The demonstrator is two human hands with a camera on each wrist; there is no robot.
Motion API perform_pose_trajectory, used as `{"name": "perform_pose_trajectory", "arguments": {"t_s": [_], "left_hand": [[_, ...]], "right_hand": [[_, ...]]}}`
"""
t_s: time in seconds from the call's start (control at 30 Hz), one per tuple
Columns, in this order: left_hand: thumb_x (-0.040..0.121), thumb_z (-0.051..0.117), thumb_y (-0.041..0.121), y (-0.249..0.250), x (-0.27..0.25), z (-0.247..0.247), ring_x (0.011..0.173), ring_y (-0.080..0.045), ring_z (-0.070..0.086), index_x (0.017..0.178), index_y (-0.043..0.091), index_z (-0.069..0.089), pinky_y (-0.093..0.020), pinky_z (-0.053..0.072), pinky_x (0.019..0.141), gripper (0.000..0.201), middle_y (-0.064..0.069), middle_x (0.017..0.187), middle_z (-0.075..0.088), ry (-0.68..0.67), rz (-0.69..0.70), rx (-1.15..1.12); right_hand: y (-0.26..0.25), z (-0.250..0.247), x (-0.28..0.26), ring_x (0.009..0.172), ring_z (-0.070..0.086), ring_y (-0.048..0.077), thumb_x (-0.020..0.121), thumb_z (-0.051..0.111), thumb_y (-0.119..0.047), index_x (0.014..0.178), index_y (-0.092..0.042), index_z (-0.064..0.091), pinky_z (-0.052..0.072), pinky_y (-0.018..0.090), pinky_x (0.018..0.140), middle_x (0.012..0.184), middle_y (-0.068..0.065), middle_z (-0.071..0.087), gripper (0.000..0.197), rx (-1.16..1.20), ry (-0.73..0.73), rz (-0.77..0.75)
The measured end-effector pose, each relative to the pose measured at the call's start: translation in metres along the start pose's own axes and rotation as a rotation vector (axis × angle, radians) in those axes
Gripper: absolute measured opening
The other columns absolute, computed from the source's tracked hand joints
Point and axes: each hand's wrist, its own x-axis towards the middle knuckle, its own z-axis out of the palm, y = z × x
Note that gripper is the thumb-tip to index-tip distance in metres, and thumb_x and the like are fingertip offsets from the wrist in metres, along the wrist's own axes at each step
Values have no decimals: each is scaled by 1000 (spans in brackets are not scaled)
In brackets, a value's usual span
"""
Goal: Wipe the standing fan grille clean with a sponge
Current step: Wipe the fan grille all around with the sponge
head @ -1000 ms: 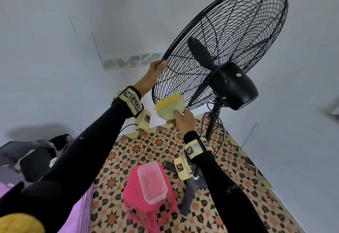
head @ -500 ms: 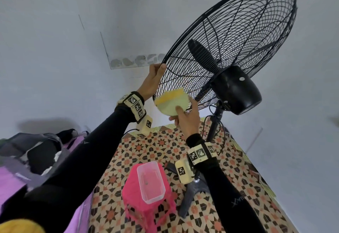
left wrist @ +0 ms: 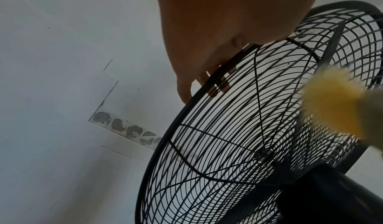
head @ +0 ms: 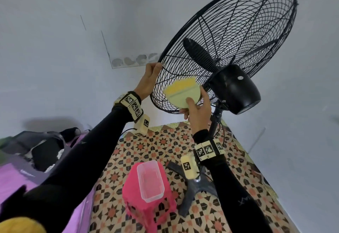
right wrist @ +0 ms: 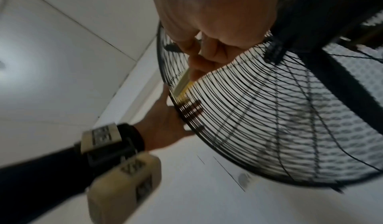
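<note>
The sponge [head: 180, 93] has risen from the grille's [head: 238, 36] lower rim onto its wires. The right hand [head: 199, 111] pinches it, thumb in front, yellow side against the grille. The left hand [head: 149, 81] curls round the rim beside it.

Sponge [head: 180, 93] in right hand [head: 198, 112] now higher up the grille [head: 238, 36].

Patterned tile floor [head: 157, 150], star motifs. Directly on it: pink plastic stool [head: 132, 196], grey cross-shaped fan base [head: 192, 194] just beside. Clear plastic tub [head: 150, 179] atop stool.
</note>
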Motion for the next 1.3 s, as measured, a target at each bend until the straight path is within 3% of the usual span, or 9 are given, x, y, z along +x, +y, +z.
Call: {"name": "perform_pose_trajectory", "arguments": {"t_s": [0.17, 0.3, 0.4, 0.53, 0.7, 0.9, 1.03, 1.17, 1.3], "left_hand": [[100, 34, 67, 0, 1, 7, 118, -6, 52, 129, 15, 40, -36, 34, 115, 60, 10, 122, 53, 30, -5, -81], [80, 68, 76, -5, -1, 7, 124, -12, 57, 139, 20, 39, -45, 42, 116, 87, 6, 129, 56, 32, 20, -17], [75, 73, 78, -4, -5, 4, 135, -18, 53, 155, 29, 35, -39, 41, 115, 101, -1, 149, 54, 33, 61, 83], [68, 66, 90, 3, -6, 10, 128, -17, 58, 151, 26, 48, -37, 44, 108, 106, 1, 139, 63, 95, 53, 50], [84, 74, 67, 8, -8, 20, 125, -9, 54, 149, 29, 47, -28, 37, 102, 80, 12, 136, 58, 162, 0, 14], [77, 82, 66, 3, -7, 20, 127, -12, 55, 151, 26, 46, -32, 42, 104, 91, 9, 141, 58, 174, 9, 51], [71, 76, 78, 1, -5, 21, 129, -15, 55, 150, 26, 45, -35, 41, 105, 99, 5, 143, 59, 186, 18, 80], [70, 76, 80, 2, -6, 22, 128, -15, 56, 148, 27, 47, -37, 43, 108, 98, 7, 139, 61, 186, 18, 77], [70, 77, 79, 2, -8, 23, 130, -13, 55, 150, 29, 45, -35, 42, 108, 100, 9, 141, 59, 191, 3, 69]], "right_hand": [[16, 0, 17, 64, 72, 25, 100, 62, -15, 155, -29, 36, 52, 29, 48, 100, 3, 71, 63, -148, -48, -4], [40, -4, 7, 66, 74, 24, 99, 61, -16, 154, -29, 35, 52, 31, 52, 96, 14, 72, 63, -206, -143, 108], [13, -7, 7, 60, 67, 20, 99, 60, -14, 152, -28, 38, 49, 28, 50, 82, 2, 75, 59, -98, -76, 22], [-8, -9, 18, 65, 70, 20, 99, 60, -13, 153, -27, 40, 50, 27, 49, 89, -29, 71, 58, -19, 14, -52], [39, -11, 17, 65, 74, 23, 98, 60, -19, 151, -27, 42, 49, 26, 49, 119, 12, 69, 57, -225, -84, 129], [-5, -27, 16, 60, 61, 20, 97, 52, -3, 134, -25, 37, 43, 26, 48, 86, 22, 73, 46, 116, -112, 128], [-21, -33, 18, 80, 70, 26, 101, 56, -7, 123, -5, 50, 54, 28, 62, 108, 16, 69, 23, 200, -246, 8], [-25, -30, 13, 105, 62, 37, 98, 54, -11, 123, -7, 46, 59, 37, 76, 130, 29, 56, 26, 379, -436, -32], [-25, -12, 11, 81, 73, 22, 98, 67, -24, 97, -5, 53, 61, 41, 65, 93, -6, 71, 23, 11, -170, -138]]}}
